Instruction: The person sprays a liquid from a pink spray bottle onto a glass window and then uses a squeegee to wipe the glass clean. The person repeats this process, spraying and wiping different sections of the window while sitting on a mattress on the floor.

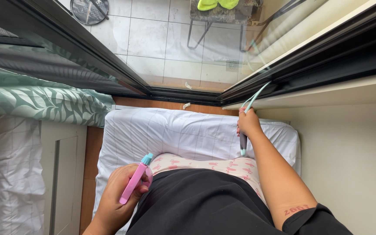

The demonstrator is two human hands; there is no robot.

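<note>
My left hand point(116, 198) grips a pink spray bottle point(135, 179) with a teal nozzle, held low over the bed near my black shirt. My right hand point(249, 124) is closed around the grey handle of a thin mint-green window tool point(252, 101). Its curved shaft rises toward the black window frame point(283, 69) on the right. The tool's head is hidden against the frame and glass.
A white pillow point(175, 130) and a pink flamingo-print sheet point(205, 164) lie below me. A green leaf-print curtain point(44, 102) hangs at left. Through the glass point(175, 43) I see tiled floor, a metal chair with a yellow-green cloth point(217, 4), and a round metal object point(89, 9).
</note>
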